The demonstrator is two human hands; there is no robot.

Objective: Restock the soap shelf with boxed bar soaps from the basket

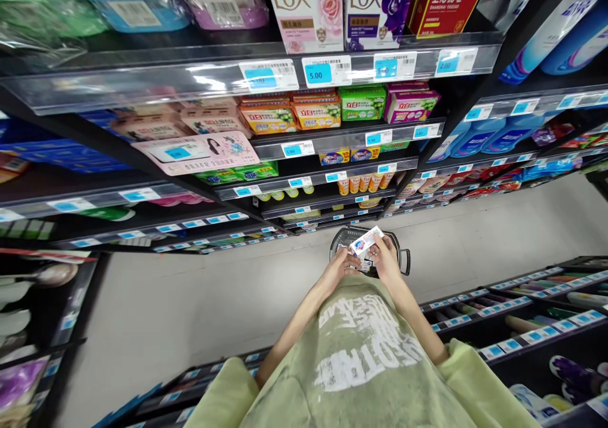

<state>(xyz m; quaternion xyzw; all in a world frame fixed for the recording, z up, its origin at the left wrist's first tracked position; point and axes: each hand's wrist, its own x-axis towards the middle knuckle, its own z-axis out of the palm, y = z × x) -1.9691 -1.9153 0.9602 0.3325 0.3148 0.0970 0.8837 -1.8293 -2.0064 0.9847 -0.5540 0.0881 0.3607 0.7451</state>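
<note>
A small white soap box [365, 242] with a blue and red logo is held in front of my waist, tilted up to the right. My right hand [386, 257] grips its right end between thumb and fingers. At the lower left end, my left hand [341, 267] has its fingers curled against the box. Below both hands is a dark shopping basket [405, 262], largely hidden by them and by my shirt. White packages with dark print show inside it, too small to read.
Ahead, a tall shelf [180, 73] holds several boxed soaps, including a pink LUX box [308, 15] and a red box [447, 5]. Blue bottles [515, 133] line the shelf at right. Behind me runs another shelf [522, 327]. Grey floor [199, 295] lies between them.
</note>
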